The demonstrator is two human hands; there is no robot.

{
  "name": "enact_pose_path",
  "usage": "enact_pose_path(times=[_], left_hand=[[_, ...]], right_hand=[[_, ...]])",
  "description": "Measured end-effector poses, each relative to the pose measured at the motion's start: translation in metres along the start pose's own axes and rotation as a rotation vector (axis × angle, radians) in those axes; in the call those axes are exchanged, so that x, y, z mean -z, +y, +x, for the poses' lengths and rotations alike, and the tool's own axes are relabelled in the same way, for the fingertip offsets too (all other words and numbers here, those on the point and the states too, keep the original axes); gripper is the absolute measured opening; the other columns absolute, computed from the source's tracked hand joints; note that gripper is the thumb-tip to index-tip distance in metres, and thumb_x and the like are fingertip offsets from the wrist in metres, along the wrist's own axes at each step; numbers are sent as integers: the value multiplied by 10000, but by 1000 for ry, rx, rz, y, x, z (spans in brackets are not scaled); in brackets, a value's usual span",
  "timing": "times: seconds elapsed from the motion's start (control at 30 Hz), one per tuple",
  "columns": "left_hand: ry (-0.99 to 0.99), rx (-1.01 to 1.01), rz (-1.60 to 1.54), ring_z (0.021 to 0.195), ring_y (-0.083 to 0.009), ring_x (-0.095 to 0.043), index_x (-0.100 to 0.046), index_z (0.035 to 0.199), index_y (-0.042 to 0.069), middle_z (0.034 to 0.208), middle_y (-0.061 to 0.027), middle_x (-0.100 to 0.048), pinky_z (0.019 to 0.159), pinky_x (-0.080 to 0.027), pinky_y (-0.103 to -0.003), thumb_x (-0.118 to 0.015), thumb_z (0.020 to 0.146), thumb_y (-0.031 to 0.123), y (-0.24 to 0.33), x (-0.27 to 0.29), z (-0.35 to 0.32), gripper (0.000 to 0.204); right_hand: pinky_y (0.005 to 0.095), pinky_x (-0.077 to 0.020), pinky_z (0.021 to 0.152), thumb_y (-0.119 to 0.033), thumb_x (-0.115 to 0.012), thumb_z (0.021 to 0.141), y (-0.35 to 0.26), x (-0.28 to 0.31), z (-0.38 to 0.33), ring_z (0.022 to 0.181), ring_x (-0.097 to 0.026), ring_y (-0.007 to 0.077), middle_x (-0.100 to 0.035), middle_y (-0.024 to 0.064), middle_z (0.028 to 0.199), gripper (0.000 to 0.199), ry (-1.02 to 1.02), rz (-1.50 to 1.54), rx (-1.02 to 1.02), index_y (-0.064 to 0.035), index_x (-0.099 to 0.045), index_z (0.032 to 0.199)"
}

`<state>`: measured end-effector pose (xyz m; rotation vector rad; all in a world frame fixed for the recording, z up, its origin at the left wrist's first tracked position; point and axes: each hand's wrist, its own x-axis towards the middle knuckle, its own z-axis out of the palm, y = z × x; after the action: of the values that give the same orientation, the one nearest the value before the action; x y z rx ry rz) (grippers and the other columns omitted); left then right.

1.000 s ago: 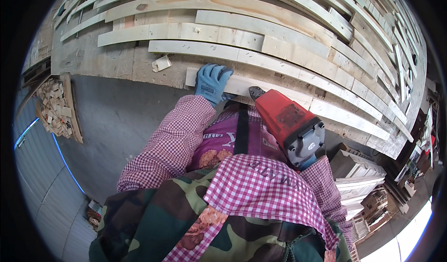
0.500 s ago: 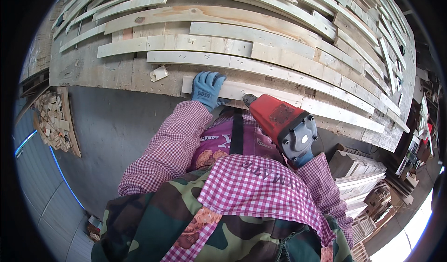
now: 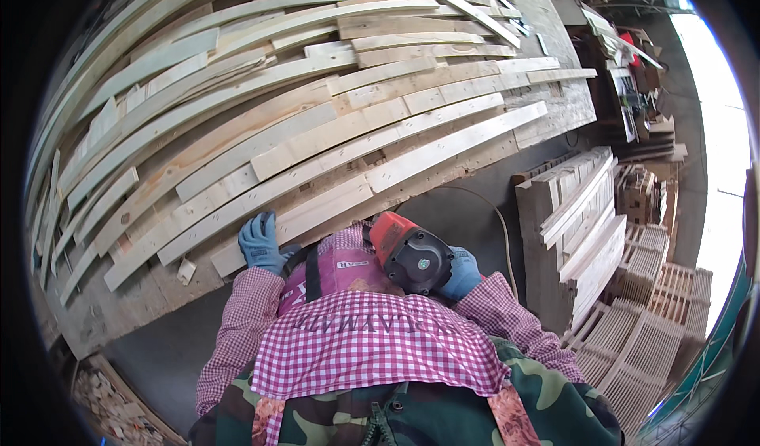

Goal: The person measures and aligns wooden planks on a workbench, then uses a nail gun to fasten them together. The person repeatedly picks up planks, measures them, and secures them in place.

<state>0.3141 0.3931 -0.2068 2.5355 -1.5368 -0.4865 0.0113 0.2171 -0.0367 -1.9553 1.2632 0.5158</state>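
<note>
One red-and-black power tool (image 3: 415,256) sat just below centre, gripped by the gloved right hand (image 3: 464,273), fingers mostly hidden. Left hand (image 3: 263,245) lay across the near wooden strip (image 3: 326,210), left of centre, thumb apart; whether it pinched could not be told. Further strips (image 3: 332,139) lay over the workbench (image 3: 103,318), upper left. Stacked boards (image 3: 587,232) stood at right.

Blue-gloved hands (image 3: 261,245) (image 3: 464,274), left on a pale wooden strip (image 3: 324,209), right holding a red tool (image 3: 413,254) (black-capped), more strips (image 3: 328,140) beyond
</note>
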Motion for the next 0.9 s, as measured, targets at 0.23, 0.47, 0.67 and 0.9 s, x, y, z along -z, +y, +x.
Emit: enact_pose_path(times=[0.23,0.47,0.67,0.9], left_hand=[[-273,-61,-371,1012,-317,-571,-364,1338,132,1168,-169,-563,931,-426,-383,-801,577,512,-15,37,34,956],[-1012,72,-693,738,-115,-481,-621,929,13,784,-25,-568,686,-399,-284,-616,827,470,-32,65,57,468],[-786,376,-885,676,-163,-547,-672,1034,63,717,-59,-607,650,-437,-327,-599,840,461,-64,-7,41,449],[-167,282,-197,845,-320,-610,-595,949,129,888,-118,-651,743,-470,-423,-581,835,453,-18,20,47,343]], right_hand=[[361,-496,778,-359,-731,641,67,-11,-33,865,-637,295,-663,138,937,499,141,297,-227,-111,-615,1058],[313,-485,849,-271,-780,656,111,-25,-29,1000,-614,215,-636,115,1074,541,292,447,-222,-29,-576,1095],[330,-444,922,-277,-725,725,117,-15,-6,1074,-570,213,-608,86,1146,507,233,286,-46,-56,-555,1149],[365,-369,1006,-312,-566,850,79,25,10,1181,-477,244,-532,94,1248,449,119,-283,339,-93,-497,1236]])
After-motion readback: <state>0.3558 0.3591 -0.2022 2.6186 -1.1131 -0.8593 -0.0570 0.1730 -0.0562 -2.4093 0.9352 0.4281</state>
